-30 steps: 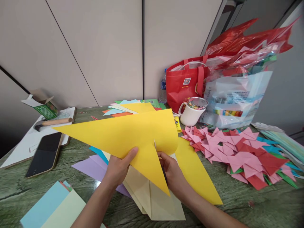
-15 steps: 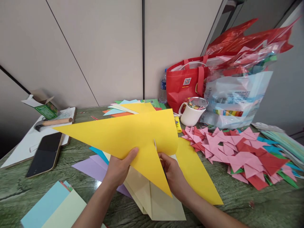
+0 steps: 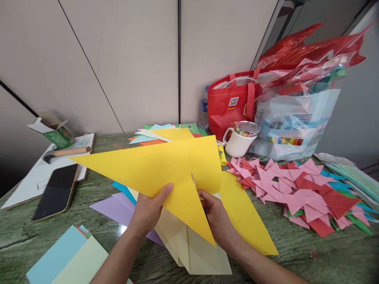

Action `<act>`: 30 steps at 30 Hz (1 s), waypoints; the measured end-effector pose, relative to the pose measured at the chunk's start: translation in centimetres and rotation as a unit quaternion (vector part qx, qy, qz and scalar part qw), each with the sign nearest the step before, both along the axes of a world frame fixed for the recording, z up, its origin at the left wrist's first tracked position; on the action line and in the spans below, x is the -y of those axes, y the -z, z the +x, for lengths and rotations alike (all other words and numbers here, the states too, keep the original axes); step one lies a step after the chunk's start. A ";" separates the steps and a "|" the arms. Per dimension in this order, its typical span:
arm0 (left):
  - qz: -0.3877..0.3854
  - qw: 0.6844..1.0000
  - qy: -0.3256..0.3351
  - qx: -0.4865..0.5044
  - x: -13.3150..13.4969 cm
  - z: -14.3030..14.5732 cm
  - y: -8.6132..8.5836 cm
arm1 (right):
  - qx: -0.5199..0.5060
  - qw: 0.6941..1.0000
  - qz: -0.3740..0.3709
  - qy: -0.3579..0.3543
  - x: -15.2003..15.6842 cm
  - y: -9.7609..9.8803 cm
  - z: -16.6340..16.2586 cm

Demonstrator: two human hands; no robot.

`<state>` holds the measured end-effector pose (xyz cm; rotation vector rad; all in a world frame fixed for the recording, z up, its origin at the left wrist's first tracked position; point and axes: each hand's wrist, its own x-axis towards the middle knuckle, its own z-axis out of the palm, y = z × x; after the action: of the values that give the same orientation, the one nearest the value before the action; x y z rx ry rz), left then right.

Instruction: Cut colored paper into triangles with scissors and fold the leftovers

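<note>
A large yellow paper sheet [image 3: 166, 167] is held up above the green table, folded into long pointed flaps. My left hand [image 3: 148, 211] pinches its lower edge, thumb on top. My right hand [image 3: 217, 219] is closed on the sheet just right of the fold, partly behind a hanging yellow point. Under both hands lie cream folded papers [image 3: 192, 248] and a lilac sheet [image 3: 114, 207]. Another yellow flap [image 3: 245, 217] lies on the table to the right.
A pile of pink and red folded paper pieces [image 3: 296, 191] lies at right. Behind it stand a white mug [image 3: 238, 140], a red bag [image 3: 229, 104] and a plastic bag [image 3: 296, 118]. A phone [image 3: 56, 191] and hammer [image 3: 66, 152] lie at left; coloured sheets [image 3: 69, 258] sit near the front edge.
Almost nothing has moved. The yellow sheet's left tip has shifted slightly to the right, and both hands keep the same hold.
</note>
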<state>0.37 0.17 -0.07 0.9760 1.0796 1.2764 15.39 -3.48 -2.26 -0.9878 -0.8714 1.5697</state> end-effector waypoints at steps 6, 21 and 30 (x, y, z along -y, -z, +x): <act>0.003 1.000 0.008 0.007 0.0 -0.1 0.1 | -0.004 1.000 -0.016 0.006 0.0 0.2 0.0; -0.004 1.000 0.011 0.020 0.1 0.1 0.2 | 0.007 1.000 0.016 0.017 -0.1 -0.1 -0.1; -0.034 0.998 0.044 0.013 0.4 0.3 0.8 | -0.016 0.998 0.053 0.031 -0.4 0.2 0.3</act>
<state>0.64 -0.21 -0.88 0.9435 1.0422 1.1699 15.69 -3.10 -2.48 -0.9044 -0.8845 1.4685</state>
